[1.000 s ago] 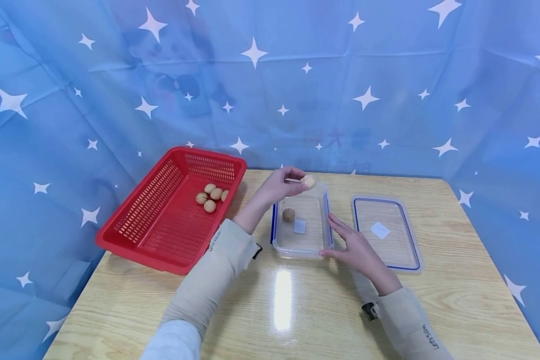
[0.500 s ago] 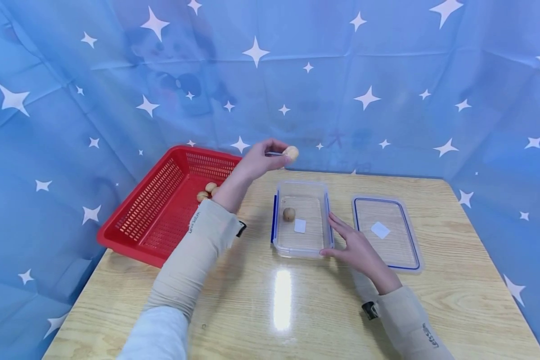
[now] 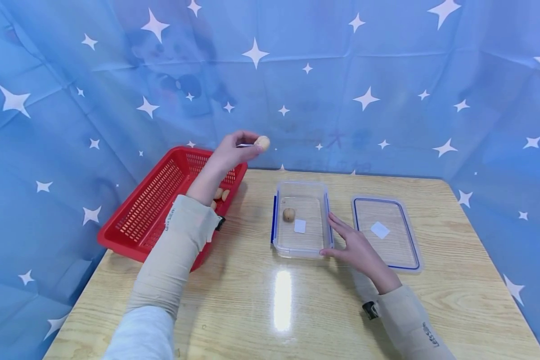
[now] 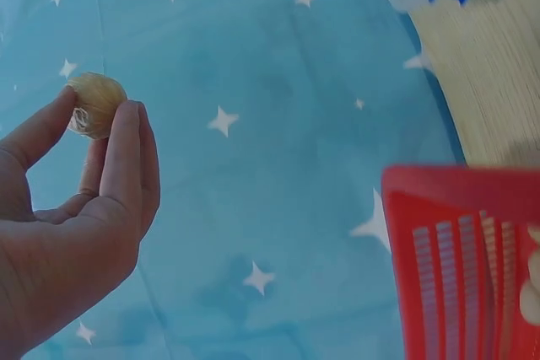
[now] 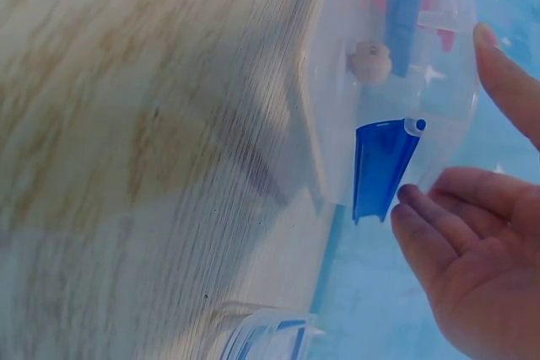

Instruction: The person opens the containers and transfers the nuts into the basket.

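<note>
My left hand (image 3: 235, 151) pinches a pale tan walnut (image 3: 263, 143) between thumb and fingertips, raised above the far right end of the red basket. The left wrist view shows the lined shell of this walnut (image 4: 97, 105). Several more walnuts (image 3: 218, 193) lie in the basket, partly hidden by my left arm. A clear plastic box (image 3: 308, 242) stands without its lid, one darker walnut (image 3: 289, 215) inside. Against the box's right side rests my right hand (image 3: 353, 248), its fingers fairly straight along the wall and its thumb at the near corner.
The red perforated basket (image 3: 130, 245) sits at the left of the wooden table (image 3: 252, 310). A clear lid with a blue seal (image 3: 387, 225) lies right of the box, beyond my right hand. Behind the table hangs a blue star-patterned curtain (image 3: 333, 90).
From over the far end of the box, my left hand has lifted and travelled left with the walnut to above the basket. The right hand and the box have stayed in place.
</note>
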The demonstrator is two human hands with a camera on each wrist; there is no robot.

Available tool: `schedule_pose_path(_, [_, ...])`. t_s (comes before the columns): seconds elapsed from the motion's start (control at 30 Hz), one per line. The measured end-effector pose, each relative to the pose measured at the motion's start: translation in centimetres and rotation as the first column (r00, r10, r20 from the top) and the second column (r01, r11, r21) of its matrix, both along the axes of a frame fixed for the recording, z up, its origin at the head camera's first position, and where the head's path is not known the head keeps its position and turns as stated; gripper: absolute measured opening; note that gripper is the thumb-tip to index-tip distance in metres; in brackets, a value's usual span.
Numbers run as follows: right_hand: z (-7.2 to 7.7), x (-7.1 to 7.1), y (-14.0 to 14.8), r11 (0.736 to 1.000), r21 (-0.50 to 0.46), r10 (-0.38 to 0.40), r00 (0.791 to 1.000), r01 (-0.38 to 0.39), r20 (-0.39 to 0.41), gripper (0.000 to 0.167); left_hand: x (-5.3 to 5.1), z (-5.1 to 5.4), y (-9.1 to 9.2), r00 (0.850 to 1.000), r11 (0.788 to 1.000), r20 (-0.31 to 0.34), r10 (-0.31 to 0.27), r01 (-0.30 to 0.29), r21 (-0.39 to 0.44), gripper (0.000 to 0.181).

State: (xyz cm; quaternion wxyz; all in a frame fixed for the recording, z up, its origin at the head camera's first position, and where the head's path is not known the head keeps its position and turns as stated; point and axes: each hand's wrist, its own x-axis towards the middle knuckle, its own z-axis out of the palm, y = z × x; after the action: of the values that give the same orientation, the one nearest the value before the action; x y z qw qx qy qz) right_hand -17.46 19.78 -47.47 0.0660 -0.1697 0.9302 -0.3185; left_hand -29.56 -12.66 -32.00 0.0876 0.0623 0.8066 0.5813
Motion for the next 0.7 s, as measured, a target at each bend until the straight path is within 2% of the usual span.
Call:
schedule_pose_path(0.17, [0.1, 0.0, 0.0, 1.000, -0.002, 0.001, 1.000, -0.001, 0.004, 0.095, 0.0, 0.1, -1.8, 0.998, 0.999, 0.012, 0.054, -0.053, -0.006, 0.047])
schedule_pose_path(0.37, [0.0, 0.0, 0.0, 1.000, -0.004, 0.002, 1.000, -0.002, 0.003, 0.094, -0.3, -0.2, -3.9, 0.994, 0.994, -0.022, 0.107, -0.107, -0.031, 0.048])
schedule_pose_path(0.5, [0.0, 0.0, 0.0, 1.000, -0.005, 0.004, 1.000, -0.004, 0.005, 0.094, -0.5, -0.3, -5.3, 0.988, 0.989, -0.036, 0.150, -0.150, -0.004, 0.049])
schedule_pose_path(0.7, [-0.1, 0.0, 0.0, 1.000, -0.007, 0.001, 1.000, -0.001, 0.002, 0.094, -0.5, -0.9, -7.2, 0.972, 0.972, -0.040, 0.231, -0.233, -0.026, 0.052])
